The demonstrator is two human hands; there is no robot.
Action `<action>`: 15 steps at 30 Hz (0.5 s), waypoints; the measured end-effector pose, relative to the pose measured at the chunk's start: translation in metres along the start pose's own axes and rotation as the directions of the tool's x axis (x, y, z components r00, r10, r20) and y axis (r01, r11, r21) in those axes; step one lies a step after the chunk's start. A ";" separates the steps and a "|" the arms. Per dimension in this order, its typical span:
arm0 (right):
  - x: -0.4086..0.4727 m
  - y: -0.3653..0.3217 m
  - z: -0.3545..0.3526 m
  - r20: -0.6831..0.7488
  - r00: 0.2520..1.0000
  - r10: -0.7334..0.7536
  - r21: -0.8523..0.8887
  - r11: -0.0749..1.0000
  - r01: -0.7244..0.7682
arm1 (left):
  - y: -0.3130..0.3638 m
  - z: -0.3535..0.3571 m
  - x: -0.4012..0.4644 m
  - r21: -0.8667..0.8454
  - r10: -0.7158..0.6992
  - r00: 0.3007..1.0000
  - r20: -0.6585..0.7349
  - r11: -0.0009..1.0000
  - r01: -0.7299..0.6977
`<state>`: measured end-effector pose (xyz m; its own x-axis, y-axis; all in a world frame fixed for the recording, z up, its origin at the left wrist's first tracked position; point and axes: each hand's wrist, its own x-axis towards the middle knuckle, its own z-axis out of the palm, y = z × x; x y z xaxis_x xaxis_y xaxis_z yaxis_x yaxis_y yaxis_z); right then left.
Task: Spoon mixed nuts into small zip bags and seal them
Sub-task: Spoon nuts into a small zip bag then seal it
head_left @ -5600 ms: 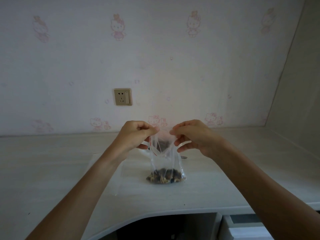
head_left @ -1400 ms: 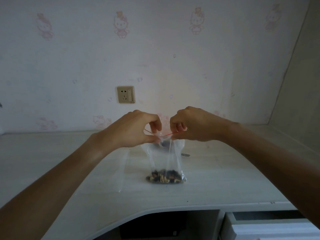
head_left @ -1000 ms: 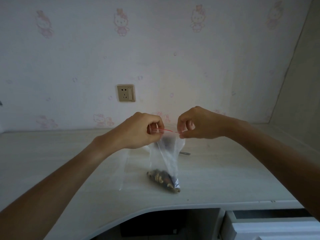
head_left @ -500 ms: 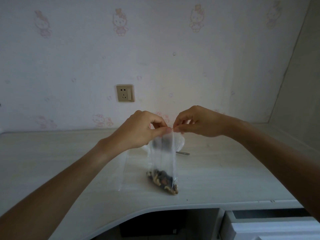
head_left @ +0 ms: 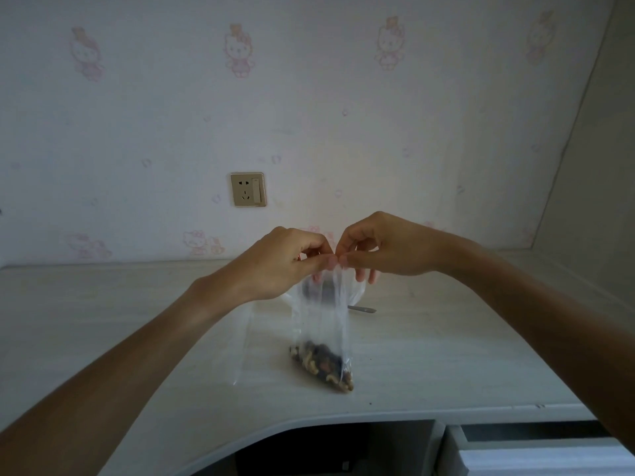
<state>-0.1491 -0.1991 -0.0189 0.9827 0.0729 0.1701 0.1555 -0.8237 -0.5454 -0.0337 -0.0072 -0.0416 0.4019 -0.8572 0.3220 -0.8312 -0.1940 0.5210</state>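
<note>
A: Well, what's in the zip bag (head_left: 323, 324)?
B: Mixed nuts (head_left: 321, 369), settled at its bottom on the table (head_left: 446, 355), centre frame. The left hand (head_left: 285, 266) and right hand (head_left: 381, 249) both pinch its top edge, thumbs nearly touching.
A: Any writing?
B: None readable. Behind the bag, a white container (head_left: 355, 292) and a utensil handle (head_left: 362, 309) are mostly hidden. An empty clear bag (head_left: 242, 348) lies left of it.
</note>
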 end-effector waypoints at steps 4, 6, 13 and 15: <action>0.001 -0.003 -0.003 0.027 0.999 0.023 -0.065 0.998 -0.021 | 0.002 0.000 -0.001 -0.028 0.025 1.000 -0.003 0.999 -0.025; 0.000 -0.005 -0.002 0.031 0.999 0.016 -0.076 0.997 -0.014 | 0.002 -0.002 -0.002 -0.030 0.042 0.999 -0.008 0.999 -0.042; -0.003 -0.009 0.003 0.007 0.997 -0.073 -0.198 0.977 0.073 | -0.010 -0.008 -0.001 0.121 0.011 0.999 0.040 0.993 -0.016; -0.005 -0.009 0.000 0.001 0.996 -0.087 -0.176 0.981 0.086 | -0.019 -0.015 -0.002 0.264 -0.017 0.999 0.030 0.964 0.008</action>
<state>-0.1550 -0.1918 -0.0149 0.9655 0.1448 0.2163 0.2192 -0.9005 -0.3755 -0.0125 0.0049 -0.0406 0.4040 -0.8677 0.2896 -0.8999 -0.3201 0.2962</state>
